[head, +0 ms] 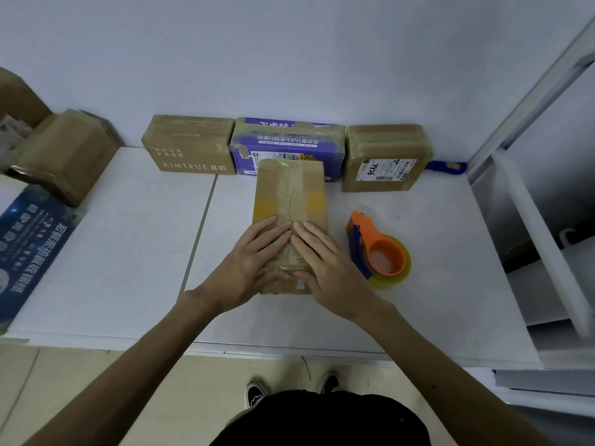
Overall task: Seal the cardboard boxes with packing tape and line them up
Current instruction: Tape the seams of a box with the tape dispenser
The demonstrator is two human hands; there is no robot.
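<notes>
The left hand point(254, 262) and the right hand point(328, 262) lie flat with straight fingers, pressing on the brown box point(289, 191) in the middle of the desk point(128, 252). The tape dispenser point(376, 249) lies just beside it; three taped boxes point(286, 140) stand along the far edge.

Around the long box point(291, 201), the surface point(128, 236) lies open toward 9 o'clock. At 12 o'clock, three sealed boxes point(190, 146) line the wall point(289, 59) and block the far end. At 3 o'clock, the tape dispenser point(378, 249) sits just beside it.
</notes>
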